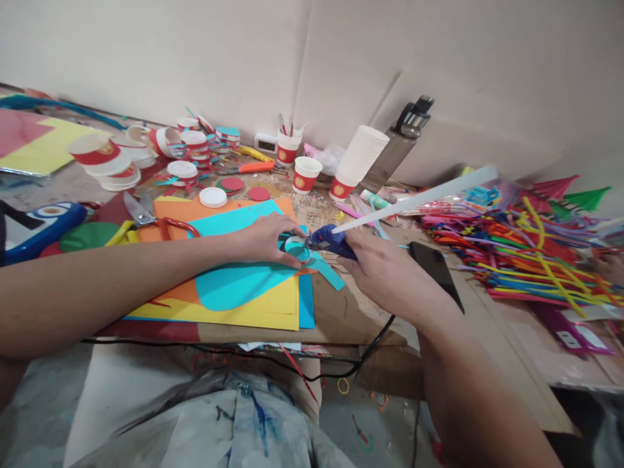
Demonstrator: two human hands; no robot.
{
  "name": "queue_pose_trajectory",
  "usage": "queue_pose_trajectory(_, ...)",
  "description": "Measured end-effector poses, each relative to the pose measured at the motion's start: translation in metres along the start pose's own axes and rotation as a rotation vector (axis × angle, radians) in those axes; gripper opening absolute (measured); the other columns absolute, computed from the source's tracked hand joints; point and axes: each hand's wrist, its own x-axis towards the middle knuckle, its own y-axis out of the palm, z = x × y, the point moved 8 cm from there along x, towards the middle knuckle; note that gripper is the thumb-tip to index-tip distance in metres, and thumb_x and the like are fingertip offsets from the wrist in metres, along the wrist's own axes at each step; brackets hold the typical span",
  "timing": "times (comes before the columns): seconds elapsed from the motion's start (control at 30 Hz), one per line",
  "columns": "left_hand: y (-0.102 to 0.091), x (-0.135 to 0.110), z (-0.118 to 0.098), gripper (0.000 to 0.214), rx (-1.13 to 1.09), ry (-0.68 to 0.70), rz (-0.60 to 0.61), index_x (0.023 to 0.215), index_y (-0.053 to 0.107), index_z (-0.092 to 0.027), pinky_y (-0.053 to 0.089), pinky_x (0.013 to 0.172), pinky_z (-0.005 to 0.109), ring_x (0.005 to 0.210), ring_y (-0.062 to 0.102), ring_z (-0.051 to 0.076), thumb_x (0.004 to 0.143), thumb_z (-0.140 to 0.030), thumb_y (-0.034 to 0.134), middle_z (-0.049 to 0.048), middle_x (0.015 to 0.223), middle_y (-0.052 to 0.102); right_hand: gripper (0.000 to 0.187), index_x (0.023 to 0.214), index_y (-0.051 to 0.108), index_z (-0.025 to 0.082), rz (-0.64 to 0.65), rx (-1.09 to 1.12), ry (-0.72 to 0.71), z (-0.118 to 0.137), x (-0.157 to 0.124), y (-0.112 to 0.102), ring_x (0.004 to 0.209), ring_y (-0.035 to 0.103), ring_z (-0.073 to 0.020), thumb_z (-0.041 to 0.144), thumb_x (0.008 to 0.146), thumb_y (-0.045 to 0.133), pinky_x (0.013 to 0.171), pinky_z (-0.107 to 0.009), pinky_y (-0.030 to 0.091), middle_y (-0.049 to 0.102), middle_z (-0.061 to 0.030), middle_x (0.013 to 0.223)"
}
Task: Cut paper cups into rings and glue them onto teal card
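Observation:
My right hand [373, 260] is closed around a blue hot glue gun [331, 240] with a long white glue stick [419, 198] jutting from its back. The gun's nozzle points left and meets a small round piece with a light-blue face [296, 247]. My left hand [266, 240] pinches that piece between thumb and fingers. A light-blue paper strip [329, 272] reaches out from it to the right. Beneath my left hand lie sheets of light-blue paper [234, 286], yellow paper [273, 312] and orange paper.
Red-handled scissors [170, 226] lie left of the paper. Cut paper cups [104, 156] crowd the back left. A cup stack [358, 162] and a bottle [394, 146] stand behind. Pipe cleaners [517, 253] and a phone [436, 273] lie right. A black cable [375, 341] hangs along the front edge.

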Motion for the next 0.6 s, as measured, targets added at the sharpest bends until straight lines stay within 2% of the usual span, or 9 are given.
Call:
queue_pose_trajectory(0.17,0.0004,-0.0002,-0.0004,0.064,-0.011,-0.001,-0.004,0.118,0.067,-0.025,0.039,0.099,0.038,0.116,0.056,0.027,0.070,-0.068,0.072,0.0065,0.122,0.067,0.019,0.108,0.056,0.016,-0.018,-0.025,-0.020,0.0027,-0.0024,-0.0018,0.084,0.061,-0.0216,0.030,0.100,0.046,0.070,-0.031,0.041,0.066,-0.0103,0.100)
queue_pose_trajectory(0.43,-0.0006,-0.0003,-0.0014,0.062,0.011,-0.001,0.001,0.117,0.066,-0.024,0.039,0.096,0.039,0.114,0.055,0.028,0.071,-0.065,0.073,0.0069,0.119,0.066,0.010,0.101,0.057,0.016,-0.049,-0.022,-0.033,0.0058,0.0043,0.0036,0.095,0.062,-0.0246,0.017,0.094,0.049,0.080,-0.033,0.044,0.068,-0.0115,0.101)
queue_pose_trajectory(0.6,-0.0006,-0.0002,-0.0005,0.062,0.022,-0.018,-0.002,0.115,0.066,-0.023,0.040,0.095,0.038,0.112,0.056,0.027,0.071,-0.066,0.073,0.0071,0.117,0.066,0.013,0.105,0.057,0.015,-0.061,0.010,-0.027,0.0066,0.0067,0.0056,0.093,0.063,-0.0240,0.018,0.095,0.050,0.078,-0.032,0.045,0.068,-0.0124,0.103)
